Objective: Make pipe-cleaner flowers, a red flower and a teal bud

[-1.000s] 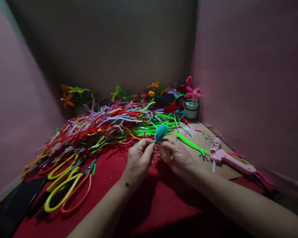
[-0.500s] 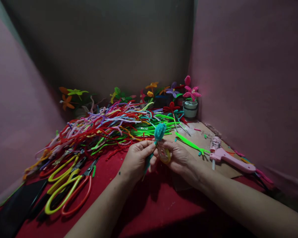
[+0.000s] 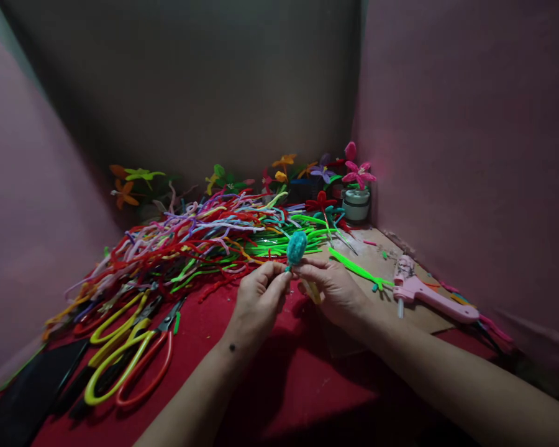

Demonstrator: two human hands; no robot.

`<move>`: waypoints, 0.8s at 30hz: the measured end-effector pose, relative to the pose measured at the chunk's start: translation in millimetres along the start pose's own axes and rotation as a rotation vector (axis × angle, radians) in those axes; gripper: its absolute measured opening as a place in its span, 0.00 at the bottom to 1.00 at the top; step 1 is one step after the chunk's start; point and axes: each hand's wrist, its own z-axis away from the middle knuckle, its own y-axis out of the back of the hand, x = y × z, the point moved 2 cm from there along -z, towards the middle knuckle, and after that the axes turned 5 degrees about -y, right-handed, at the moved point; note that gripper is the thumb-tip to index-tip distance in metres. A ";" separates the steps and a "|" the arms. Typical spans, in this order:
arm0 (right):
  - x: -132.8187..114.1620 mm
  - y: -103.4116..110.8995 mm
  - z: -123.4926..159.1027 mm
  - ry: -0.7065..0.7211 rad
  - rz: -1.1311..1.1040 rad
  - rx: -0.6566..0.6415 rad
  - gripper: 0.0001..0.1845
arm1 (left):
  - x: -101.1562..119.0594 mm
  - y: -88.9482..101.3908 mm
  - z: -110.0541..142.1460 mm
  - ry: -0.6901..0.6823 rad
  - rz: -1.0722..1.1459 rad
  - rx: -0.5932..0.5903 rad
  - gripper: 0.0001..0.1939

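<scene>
A teal fuzzy bud made of pipe cleaner (image 3: 297,248) stands upright, tilted slightly right, above my fingertips. My left hand (image 3: 259,298) pinches its stem just below the bud between thumb and fingers. Close beside it, my right hand (image 3: 338,287) has its fingertips at the base of the bud and keeps a small yellowish tape roll (image 3: 315,292) in its curled fingers, seen nearly edge-on. Whether a strip of tape runs to the stem is too small to make out. The lower stem is hidden behind my left hand.
A big heap of coloured pipe cleaners (image 3: 190,233) lies behind my hands. Scissors (image 3: 144,366) with red and yellow handles are at left, near a black flat object (image 3: 40,385). At right, a pink glue gun (image 3: 428,298) rests on cardboard. Finished flowers (image 3: 359,175) line the wall.
The bud has turned a little and shifted slightly left. The tape roll has swung from showing its flat side to nearly edge-on. The left hand has rolled, hiding the stem.
</scene>
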 end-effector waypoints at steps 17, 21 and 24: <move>3.2 0.9 -3.7 0.020 -0.128 -0.090 0.06 | -1.7 -4.5 2.0 -0.095 -0.019 -0.062 0.08; 2.0 -0.8 -2.3 0.088 -0.062 -0.082 0.05 | -1.3 -4.5 6.3 -0.326 -0.305 0.107 0.06; -2.5 -2.5 0.9 0.073 0.007 -0.094 0.04 | -0.8 -4.1 5.6 -0.170 -0.157 0.055 0.09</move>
